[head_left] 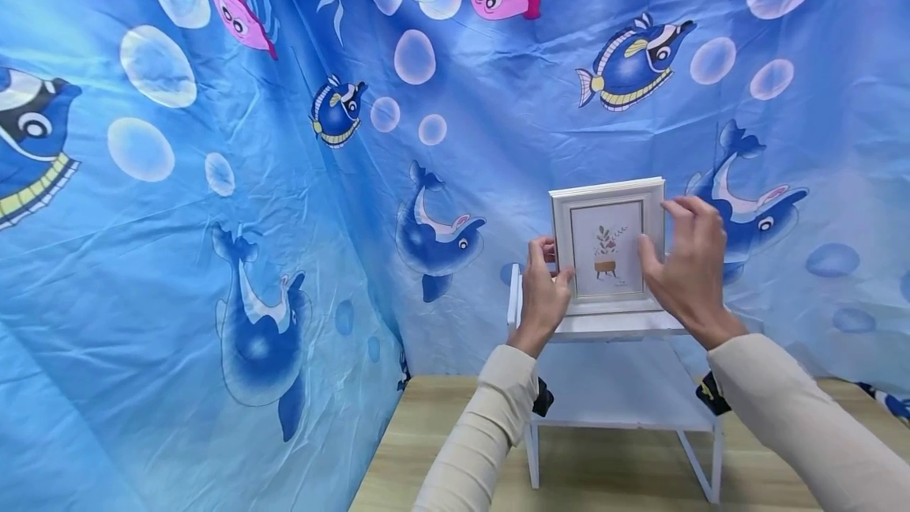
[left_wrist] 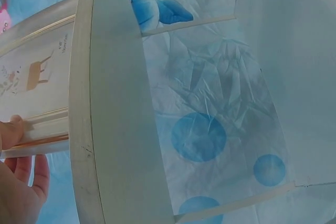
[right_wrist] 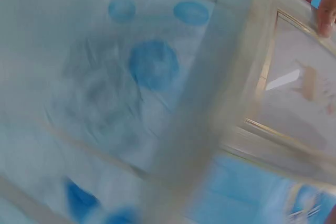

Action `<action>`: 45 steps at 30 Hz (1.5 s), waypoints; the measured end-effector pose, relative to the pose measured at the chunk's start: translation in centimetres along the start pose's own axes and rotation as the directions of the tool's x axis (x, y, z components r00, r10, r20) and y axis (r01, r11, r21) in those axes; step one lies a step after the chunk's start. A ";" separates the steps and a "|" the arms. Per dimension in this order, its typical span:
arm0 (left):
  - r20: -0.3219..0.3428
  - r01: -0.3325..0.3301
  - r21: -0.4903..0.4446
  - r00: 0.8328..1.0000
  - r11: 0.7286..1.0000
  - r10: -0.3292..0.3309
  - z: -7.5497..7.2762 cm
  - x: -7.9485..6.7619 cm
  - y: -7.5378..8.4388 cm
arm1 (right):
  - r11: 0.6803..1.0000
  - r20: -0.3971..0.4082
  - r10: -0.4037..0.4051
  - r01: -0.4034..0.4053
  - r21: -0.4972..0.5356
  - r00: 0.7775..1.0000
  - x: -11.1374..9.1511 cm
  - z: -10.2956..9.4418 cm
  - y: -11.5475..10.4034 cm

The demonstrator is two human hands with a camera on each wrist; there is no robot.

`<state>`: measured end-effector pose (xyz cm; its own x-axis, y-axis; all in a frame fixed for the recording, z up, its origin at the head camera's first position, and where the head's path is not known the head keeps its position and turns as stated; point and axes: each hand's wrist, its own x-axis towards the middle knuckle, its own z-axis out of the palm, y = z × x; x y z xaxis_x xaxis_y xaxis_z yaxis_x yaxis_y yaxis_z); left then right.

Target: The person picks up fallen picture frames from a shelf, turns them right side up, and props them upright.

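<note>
A white picture frame (head_left: 617,305) with a thin gold inner line stands upright, facing me, at the top of a white two-tier rack (head_left: 611,325). Its print shows a plant in a brown pot. My left hand (head_left: 543,291) grips the frame's left side, thumb on the front and fingers round behind. On the opposite side my right hand (head_left: 686,263) holds the right edge, its thumb on the front. In the left wrist view, the left hand (left_wrist: 21,182) pinches the frame (left_wrist: 44,124). Blur softens the right wrist view, where the frame (right_wrist: 299,156) is partly cut off.
Below the top board is the rack's lower shelf (head_left: 618,393), on white legs that stand on a wood-look floor (head_left: 426,433). A blue sea-print curtain (head_left: 455,148) hangs behind and to the left.
</note>
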<state>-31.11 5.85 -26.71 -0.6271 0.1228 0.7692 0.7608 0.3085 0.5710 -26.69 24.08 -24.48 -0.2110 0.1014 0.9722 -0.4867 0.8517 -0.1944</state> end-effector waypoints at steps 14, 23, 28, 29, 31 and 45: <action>0.017 0.032 0.013 0.999 0.999 -0.032 -0.4 0.4 -0.6 | 0.894 0.391 -0.230 0.352 -0.277 0.891 6.0 3.0 -6.7; 0.003 0.029 0.051 1.000 0.998 -0.029 -0.4 0.5 -0.7 | 0.892 0.458 -0.138 0.311 -0.327 0.878 5.9 4.6 -7.2; 0.012 0.021 0.048 1.000 0.999 -0.021 -0.2 0.7 -0.3 | 0.882 0.429 -0.141 0.310 -0.354 0.892 5.9 4.8 -7.1; 0.015 0.022 0.048 1.000 0.999 -0.023 -0.2 0.7 -0.2 | 0.882 0.425 -0.141 0.308 -0.356 0.894 5.8 4.8 -7.0; 0.023 0.023 0.046 0.999 0.999 -0.025 0.0 0.7 -0.2 | 0.878 0.418 -0.144 0.311 -0.364 0.897 5.7 4.7 -6.9; 0.048 0.037 -0.027 0.998 0.999 -0.036 -0.8 1.2 -0.6 | 0.856 0.405 -0.192 0.354 -0.376 0.894 6.1 5.2 -6.9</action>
<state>-32.19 5.03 -25.91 -0.6614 0.1567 0.7335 0.7411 0.2869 0.6070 -29.01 16.21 -17.86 -0.4380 -0.2810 0.8539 -0.1727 0.9585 0.2269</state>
